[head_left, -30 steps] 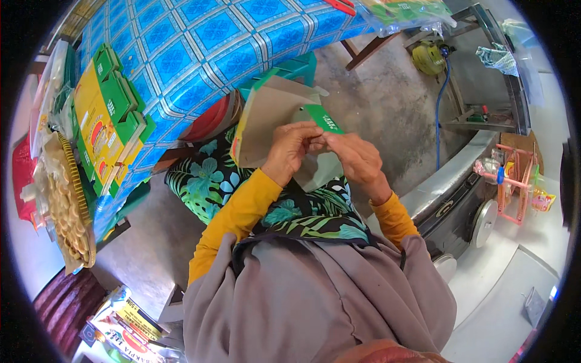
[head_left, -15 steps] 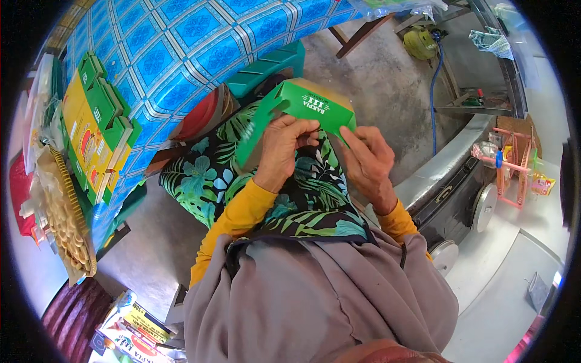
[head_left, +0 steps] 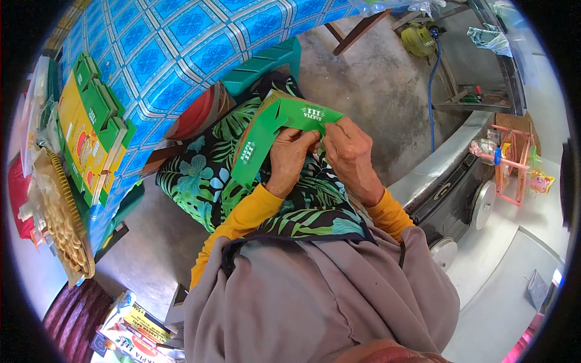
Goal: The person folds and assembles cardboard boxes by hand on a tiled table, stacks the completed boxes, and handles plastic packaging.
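Holding green carton (head_left: 305,115) in both hands, up over lap — part folded, not flat. Showing two green walls with pale lettering, meeting at a bent corner: one along the far side, one running down the left. Gripping narrow with left hand (head_left: 285,158) inside that corner, thumb and fingers bunched at lower edge of far wall; can't tell exact fingertip contact there, partly hidden. Pinching right end of same wall with right hand (head_left: 352,150), fingers curled tight. Only a small gap between the two. Under carton: black floral fabric (head_left: 193,172) across lap. Beyond: green plastic stool (head_left: 263,68), near blue patterned tablecloth (head_left: 200,42). At left end of cloth: stacked green-and-yellow cartons (head_left: 91,133) — just beside, tray (head_left: 60,180) of round pale pieces (head_left: 68,233). Farther off, on floor: olive gas cylinder (head_left: 417,40) with blue hose (head_left: 432,100). Over at right: pink rack (head_left: 517,163), near dark metal appliance (head_left: 442,196).
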`<state>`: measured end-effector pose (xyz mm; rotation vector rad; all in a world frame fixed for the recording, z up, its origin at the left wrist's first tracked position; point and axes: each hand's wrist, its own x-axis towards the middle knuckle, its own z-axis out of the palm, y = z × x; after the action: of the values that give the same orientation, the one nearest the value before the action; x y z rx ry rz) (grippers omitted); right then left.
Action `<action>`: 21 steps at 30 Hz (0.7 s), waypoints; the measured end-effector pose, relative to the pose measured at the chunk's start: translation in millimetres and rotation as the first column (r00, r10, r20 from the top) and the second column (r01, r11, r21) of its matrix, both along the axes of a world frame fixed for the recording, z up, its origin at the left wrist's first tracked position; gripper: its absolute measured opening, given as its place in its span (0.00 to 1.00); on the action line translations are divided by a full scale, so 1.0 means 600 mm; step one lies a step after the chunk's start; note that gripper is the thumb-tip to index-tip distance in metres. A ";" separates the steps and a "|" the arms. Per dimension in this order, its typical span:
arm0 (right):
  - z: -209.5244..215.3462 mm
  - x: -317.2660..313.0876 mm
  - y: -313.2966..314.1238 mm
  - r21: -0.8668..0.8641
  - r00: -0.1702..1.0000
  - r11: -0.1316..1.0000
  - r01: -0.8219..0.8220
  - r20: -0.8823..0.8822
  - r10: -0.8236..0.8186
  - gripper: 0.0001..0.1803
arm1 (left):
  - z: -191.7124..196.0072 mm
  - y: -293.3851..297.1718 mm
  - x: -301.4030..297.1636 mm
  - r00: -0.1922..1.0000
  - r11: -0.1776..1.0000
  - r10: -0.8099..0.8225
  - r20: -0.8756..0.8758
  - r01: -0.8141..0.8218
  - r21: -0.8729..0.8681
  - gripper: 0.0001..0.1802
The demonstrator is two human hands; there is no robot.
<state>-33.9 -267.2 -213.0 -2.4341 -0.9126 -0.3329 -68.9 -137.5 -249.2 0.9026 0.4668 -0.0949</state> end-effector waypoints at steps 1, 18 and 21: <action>-0.004 -0.001 0.001 0.001 1.000 1.000 0.014 0.001 -0.014 0.06 | -0.003 -0.001 -0.002 1.000 0.997 -0.004 0.025 0.003 0.073 0.02; -0.020 0.003 0.004 -0.153 0.998 0.988 0.014 0.062 -0.004 0.05 | -0.006 -0.019 -0.009 0.989 0.985 0.108 0.098 -0.119 0.122 0.03; -0.023 0.004 0.007 -0.140 0.997 0.990 0.012 0.079 -0.001 0.05 | -0.018 -0.016 -0.012 0.986 0.952 0.071 0.154 -0.113 0.285 0.03</action>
<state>-31.5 -263.2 -226.7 -2.5685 -0.9929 -0.3811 -76.3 -147.3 -259.8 1.1681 0.3952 0.1274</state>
